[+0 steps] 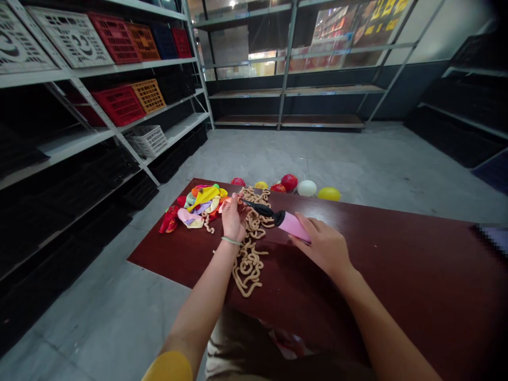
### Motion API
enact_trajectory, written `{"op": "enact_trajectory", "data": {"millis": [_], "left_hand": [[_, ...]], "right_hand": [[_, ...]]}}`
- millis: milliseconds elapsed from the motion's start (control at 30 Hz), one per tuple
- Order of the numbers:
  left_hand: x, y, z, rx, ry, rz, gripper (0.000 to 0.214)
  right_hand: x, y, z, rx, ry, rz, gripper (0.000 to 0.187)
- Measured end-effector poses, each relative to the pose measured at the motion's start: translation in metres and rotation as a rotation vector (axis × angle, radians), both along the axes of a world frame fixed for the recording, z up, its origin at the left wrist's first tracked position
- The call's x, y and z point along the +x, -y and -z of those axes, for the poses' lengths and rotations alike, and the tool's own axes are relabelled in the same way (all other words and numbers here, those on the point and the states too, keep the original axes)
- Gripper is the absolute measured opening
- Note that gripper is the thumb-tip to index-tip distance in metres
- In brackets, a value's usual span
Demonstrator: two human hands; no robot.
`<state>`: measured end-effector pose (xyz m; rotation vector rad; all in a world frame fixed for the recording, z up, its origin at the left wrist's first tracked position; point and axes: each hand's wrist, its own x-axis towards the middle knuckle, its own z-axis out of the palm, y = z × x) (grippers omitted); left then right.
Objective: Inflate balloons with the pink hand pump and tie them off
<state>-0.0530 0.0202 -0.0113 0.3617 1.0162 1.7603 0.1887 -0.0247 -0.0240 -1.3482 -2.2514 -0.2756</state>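
Note:
My right hand (325,241) is wrapped around the pink barrel of a hand balloon pump (292,225). Its black nozzle end points left, toward my left hand (233,218). The fingers of that hand pinch a limp peach-coloured balloon (225,205) close to the nozzle tip; whether the balloon's neck is over the tip is hard to make out. Beside it on the left lies a pile of flat, uninflated balloons (204,198) in many colours. Tan curly cords (250,264) lie in a tangle under and in front of my left wrist.
The dark red-brown table (377,254) extends far to the right. Beyond its far edge several inflated balloons, among them a white balloon (307,188) and a yellow balloon (329,193), rest on the floor. Metal shelving (159,114) with plastic crates (119,103) stands at the left.

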Motion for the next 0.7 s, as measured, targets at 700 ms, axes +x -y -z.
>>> {"op": "enact_trajectory", "data": {"millis": [700], "left_hand": [[0.006,-0.002,0.011,-0.041,-0.337,0.023,0.027]], "right_hand": [[0.0,-0.001,0.0,-0.028,0.051,0.017,0.054]]}}
